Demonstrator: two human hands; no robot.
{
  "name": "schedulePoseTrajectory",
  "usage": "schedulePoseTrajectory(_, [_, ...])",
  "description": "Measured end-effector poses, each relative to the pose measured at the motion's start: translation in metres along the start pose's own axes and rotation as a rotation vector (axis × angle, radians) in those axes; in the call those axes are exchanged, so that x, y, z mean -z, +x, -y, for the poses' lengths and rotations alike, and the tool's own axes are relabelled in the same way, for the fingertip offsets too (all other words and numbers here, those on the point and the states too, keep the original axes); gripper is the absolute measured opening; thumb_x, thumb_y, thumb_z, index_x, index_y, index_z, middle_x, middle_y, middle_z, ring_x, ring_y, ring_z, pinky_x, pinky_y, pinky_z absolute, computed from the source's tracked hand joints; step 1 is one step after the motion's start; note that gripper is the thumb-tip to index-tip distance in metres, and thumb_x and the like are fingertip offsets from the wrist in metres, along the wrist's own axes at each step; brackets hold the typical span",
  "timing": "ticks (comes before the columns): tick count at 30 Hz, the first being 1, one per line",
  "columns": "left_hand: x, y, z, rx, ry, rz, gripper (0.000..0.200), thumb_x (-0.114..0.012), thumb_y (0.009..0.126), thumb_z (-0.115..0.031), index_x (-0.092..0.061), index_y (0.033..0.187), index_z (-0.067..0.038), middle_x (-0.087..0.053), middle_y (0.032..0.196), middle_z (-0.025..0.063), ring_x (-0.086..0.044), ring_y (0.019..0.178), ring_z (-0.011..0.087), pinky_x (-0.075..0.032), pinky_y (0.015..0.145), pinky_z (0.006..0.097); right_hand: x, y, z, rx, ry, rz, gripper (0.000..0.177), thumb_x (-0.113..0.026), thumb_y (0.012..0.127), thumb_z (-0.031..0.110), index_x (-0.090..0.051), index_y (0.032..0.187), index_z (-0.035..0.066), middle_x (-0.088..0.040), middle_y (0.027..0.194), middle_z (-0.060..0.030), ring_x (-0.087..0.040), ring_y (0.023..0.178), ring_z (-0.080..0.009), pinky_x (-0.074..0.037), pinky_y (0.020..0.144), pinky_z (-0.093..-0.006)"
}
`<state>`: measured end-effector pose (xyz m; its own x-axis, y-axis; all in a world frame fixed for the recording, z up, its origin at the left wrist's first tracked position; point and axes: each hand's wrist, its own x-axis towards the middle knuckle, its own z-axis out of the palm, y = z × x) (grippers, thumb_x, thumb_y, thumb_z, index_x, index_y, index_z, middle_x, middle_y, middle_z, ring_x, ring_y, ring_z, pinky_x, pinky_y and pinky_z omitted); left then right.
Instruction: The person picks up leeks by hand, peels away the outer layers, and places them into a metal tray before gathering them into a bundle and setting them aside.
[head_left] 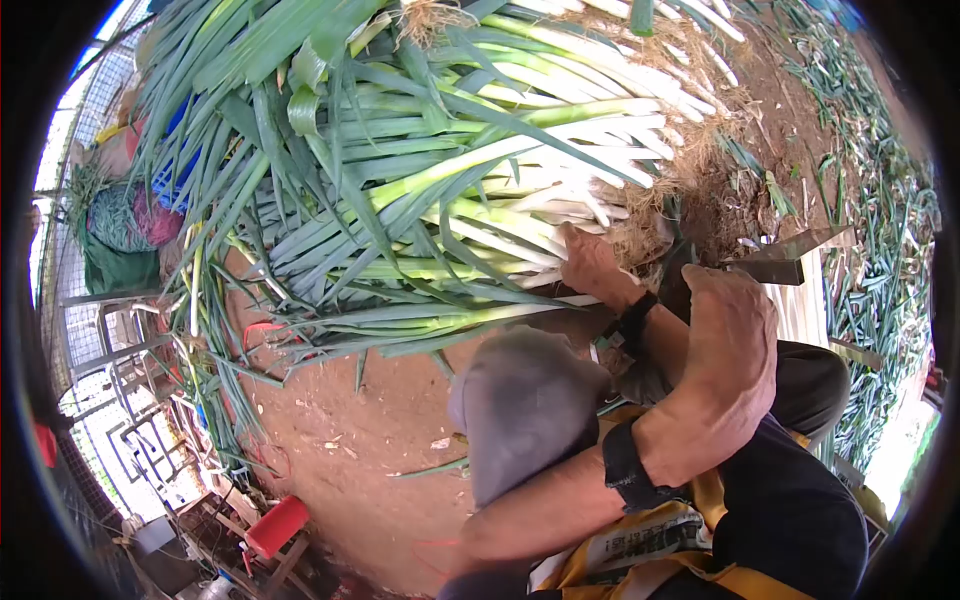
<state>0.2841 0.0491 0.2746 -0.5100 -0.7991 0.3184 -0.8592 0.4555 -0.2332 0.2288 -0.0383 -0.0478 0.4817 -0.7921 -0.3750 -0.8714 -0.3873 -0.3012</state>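
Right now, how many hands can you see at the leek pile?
2. The left hand rests on the white leek stalks near their roots; the right hand, just beside it, grips a knife. No other hands show, though the pile could hide some.

head view | 2 hands | right hand [593,265] clasps leek pile [450,190], roots [640,235] beside its fingers | left hand [735,312] grips knife [785,262], blade beyond its fingers

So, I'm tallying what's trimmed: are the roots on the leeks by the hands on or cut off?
On. Stringy brown roots hang from the white ends of the leeks beside the hand touching them.
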Motion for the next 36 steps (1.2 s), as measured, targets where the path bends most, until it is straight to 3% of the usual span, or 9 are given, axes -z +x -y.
schedulePoseTrajectory(9, [-0.001,-0.007,-0.006,0.003,-0.173,0.033,0.034,-0.052,0.087,-0.018,-0.066,0.105,0.006,-0.064,0.097,0.0214,-0.062,0.094,0.0346,-0.048,0.090,0.0479,0.099,0.014,-0.027,0.125,-0.133,-0.651,0.051,-0.066,0.088,0.021,-0.052,0.132,0.000,-0.058,0.125,-0.0198,-0.056,0.119,-0.0357,-0.047,0.101,-0.0467])
schedulePoseTrajectory(12, [-0.002,-0.005,-0.011,-0.002,-0.210,0.039,0.035,-0.052,0.087,-0.018,-0.066,0.107,0.006,-0.064,0.099,0.0224,-0.062,0.095,0.0351,-0.048,0.089,0.0480,0.071,0.068,-0.080,0.186,0.136,-0.610,0.032,-0.060,0.090,0.016,-0.055,0.120,0.005,-0.059,0.114,-0.0136,-0.055,0.107,-0.0306,-0.049,0.092,-0.0431])
schedulePoseTrajectory(17, [-0.006,0.000,-0.013,-0.002,-0.272,0.054,0.037,-0.051,0.087,-0.017,-0.065,0.110,0.008,-0.065,0.102,0.0241,-0.062,0.097,0.0361,-0.048,0.089,0.0482,0.079,0.075,-0.077,0.347,-0.299,-0.414,0.028,-0.062,0.083,0.012,-0.064,0.110,0.007,-0.058,0.113,-0.0114,-0.056,0.101,-0.0287,-0.053,0.085,-0.0377])
schedulePoseTrajectory(18, [-0.007,0.000,-0.014,0.005,-0.276,0.050,0.037,-0.051,0.088,-0.017,-0.065,0.111,0.008,-0.065,0.103,0.0244,-0.062,0.098,0.0362,-0.048,0.089,0.0482,0.086,0.060,-0.064,0.290,-0.267,-0.558,0.030,-0.061,0.084,0.011,-0.066,0.113,0.005,-0.060,0.108,-0.0118,-0.060,0.103,-0.0303,-0.055,0.089,-0.0391])
schedulePoseTrajectory(21, [-0.007,-0.003,-0.015,0.022,-0.236,-0.029,0.039,-0.051,0.088,-0.017,-0.065,0.113,0.009,-0.065,0.105,0.0252,-0.062,0.100,0.0366,-0.048,0.090,0.0490,0.103,0.025,-0.042,0.252,-0.200,-0.473,0.034,-0.061,0.084,0.009,-0.065,0.117,0.003,-0.061,0.104,-0.0153,-0.063,0.103,-0.0331,-0.054,0.094,-0.0398])
schedulePoseTrajectory(23, [-0.015,-0.009,-0.021,0.024,-0.224,-0.063,0.042,-0.049,0.089,-0.018,-0.064,0.117,0.010,-0.065,0.109,0.0265,-0.062,0.103,0.0374,-0.048,0.095,0.0511,0.122,-0.026,-0.005,0.176,-0.114,-0.276,0.032,-0.062,0.083,0.007,-0.065,0.114,0.001,-0.064,0.107,-0.0158,-0.064,0.100,-0.0324,-0.055,0.094,-0.0405])
schedulePoseTrajectory(27, [-0.021,-0.002,-0.024,0.071,-0.255,0.025,0.042,-0.048,0.091,-0.018,-0.062,0.119,0.009,-0.064,0.112,0.0255,-0.062,0.101,0.0369,-0.044,0.097,0.0526,0.082,-0.130,0.032,0.357,-0.001,-0.068,0.034,-0.063,0.083,0.008,-0.064,0.116,0.001,-0.065,0.106,-0.0157,-0.065,0.098,-0.0315,-0.054,0.089,-0.0398])
schedulePoseTrajectory(31, [-0.018,0.004,-0.025,0.134,-0.211,-0.125,0.035,-0.054,0.083,-0.023,-0.066,0.103,0.003,-0.062,0.098,0.0171,-0.059,0.095,0.0317,-0.049,0.091,0.0488,0.093,-0.150,0.013,0.367,-0.041,-0.109,0.036,-0.064,0.083,0.008,-0.063,0.118,0.001,-0.066,0.104,-0.0156,-0.066,0.095,-0.0306,-0.054,0.085,-0.0390])
schedulePoseTrajectory(36, [-0.037,0.047,-0.004,0.383,-0.675,-0.273,0.033,-0.066,0.092,-0.023,-0.064,0.108,0.006,-0.064,0.101,0.0204,-0.062,0.100,0.0339,-0.050,0.091,0.0444,0.159,-0.149,-0.023,0.322,-0.191,-0.247,0.038,-0.065,0.084,0.009,-0.062,0.121,0.001,-0.067,0.103,-0.0156,-0.067,0.091,-0.0294,-0.053,0.080,-0.0381])
